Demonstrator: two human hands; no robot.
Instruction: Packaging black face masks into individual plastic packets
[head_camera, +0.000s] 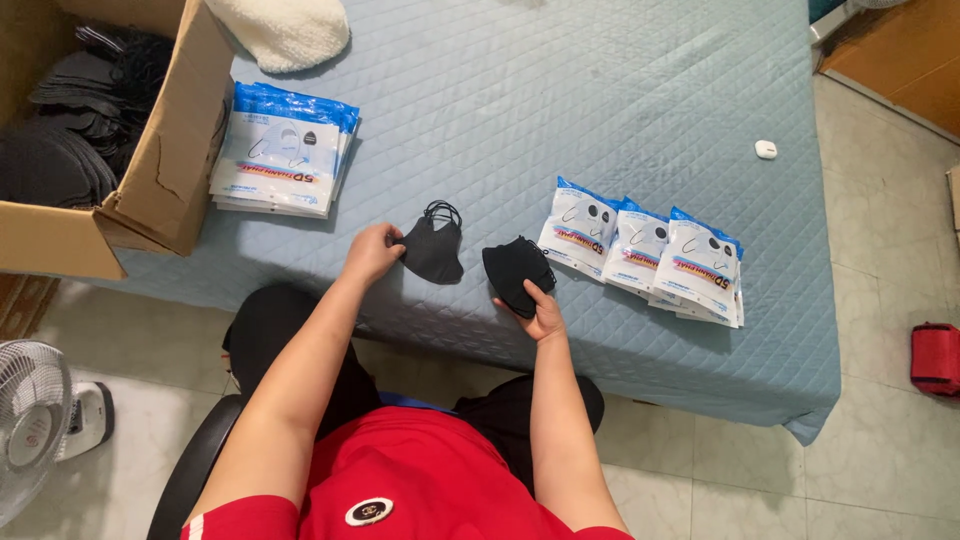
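My left hand (372, 251) pinches the edge of a folded black face mask (436, 250) lying on the blue quilted bed cover (560, 110). A second black mask (515, 272) sits to its right, gripped at its lower edge by my right hand (543, 312). Just right of that mask lie three filled white-and-blue mask pouches (640, 250) in an overlapping row. A stack of empty-looking white-and-blue pouches (285, 150) rests further left, beside a cardboard box (160, 180) full of loose black masks (70, 120).
A white fluffy cushion (285, 30) lies at the top of the bed. A small white object (766, 149) sits at the right of the cover. On the tiled floor stand a white fan (35, 420) at the left and a red bag (935, 358) at the right.
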